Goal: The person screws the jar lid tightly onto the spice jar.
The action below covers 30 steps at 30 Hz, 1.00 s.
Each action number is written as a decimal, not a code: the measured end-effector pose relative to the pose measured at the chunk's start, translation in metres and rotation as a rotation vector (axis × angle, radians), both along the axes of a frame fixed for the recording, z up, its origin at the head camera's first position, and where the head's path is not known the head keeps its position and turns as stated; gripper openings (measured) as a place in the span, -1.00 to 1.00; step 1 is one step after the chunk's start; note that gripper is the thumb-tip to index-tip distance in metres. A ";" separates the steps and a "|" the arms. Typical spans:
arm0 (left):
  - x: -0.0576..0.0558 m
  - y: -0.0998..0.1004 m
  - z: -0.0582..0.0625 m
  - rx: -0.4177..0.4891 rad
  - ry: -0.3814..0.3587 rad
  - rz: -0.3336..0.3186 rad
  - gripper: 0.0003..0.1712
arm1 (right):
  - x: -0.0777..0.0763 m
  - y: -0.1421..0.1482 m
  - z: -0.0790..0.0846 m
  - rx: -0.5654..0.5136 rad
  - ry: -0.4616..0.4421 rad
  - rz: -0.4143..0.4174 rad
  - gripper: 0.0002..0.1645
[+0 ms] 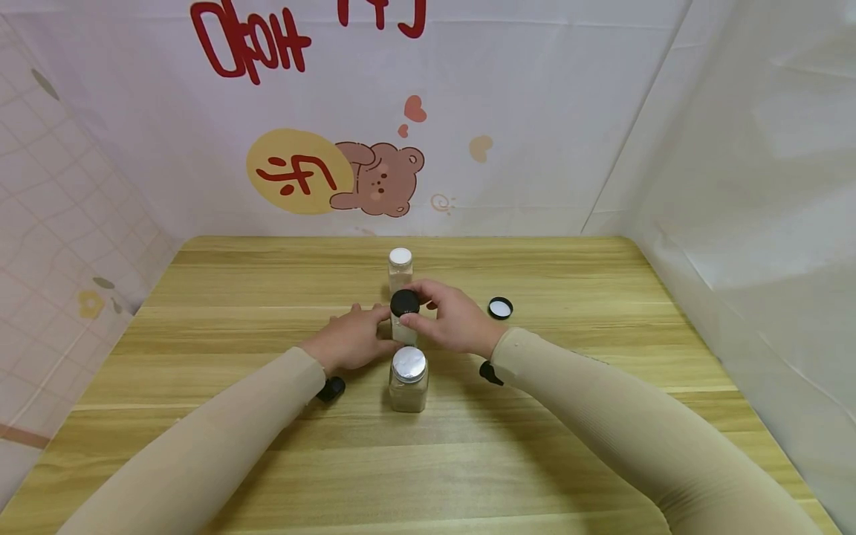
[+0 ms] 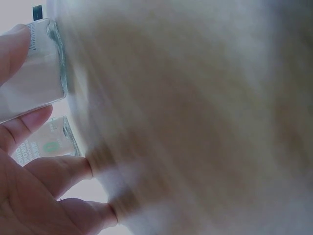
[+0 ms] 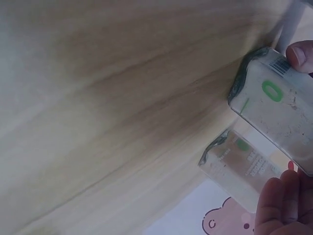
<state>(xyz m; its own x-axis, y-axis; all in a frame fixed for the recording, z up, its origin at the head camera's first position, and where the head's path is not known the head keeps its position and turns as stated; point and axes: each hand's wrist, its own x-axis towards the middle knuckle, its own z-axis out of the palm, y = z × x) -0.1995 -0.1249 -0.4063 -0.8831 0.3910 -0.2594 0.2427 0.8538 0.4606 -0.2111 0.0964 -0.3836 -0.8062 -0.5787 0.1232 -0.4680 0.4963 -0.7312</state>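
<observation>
In the head view, a clear square jar (image 1: 403, 331) of pale contents stands mid-table, topped by a black lid (image 1: 405, 302). My left hand (image 1: 351, 338) holds its lower body between thumb and forefinger, other fingertips down on the table. From the right, my right hand (image 1: 458, 319) grips the black lid with thumb and fingers. A similar jar (image 1: 409, 394) with a silver seal top stands nearer me. Behind the held jar is another jar (image 1: 400, 271) with a white top. The right wrist view shows a green ring and barcode on the held jar (image 3: 279, 105).
A loose black lid (image 1: 500, 308) lies to the right, its white inside facing up. The wooden table (image 1: 568, 461) meets a white printed wall covering (image 1: 521, 89) at the back and sides. A small black piece (image 1: 331, 389) shows under the left wrist.
</observation>
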 end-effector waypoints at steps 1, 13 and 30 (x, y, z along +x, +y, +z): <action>0.000 0.000 0.000 0.000 -0.001 0.000 -0.21 | 0.000 0.000 0.000 -0.002 0.001 -0.001 -0.56; 0.000 -0.001 0.000 0.006 -0.002 -0.002 -0.18 | 0.002 -0.001 0.000 -0.009 -0.031 -0.044 -0.49; 0.000 0.000 -0.001 0.000 0.007 -0.002 -0.21 | 0.001 0.000 -0.003 -0.024 -0.016 -0.006 -0.51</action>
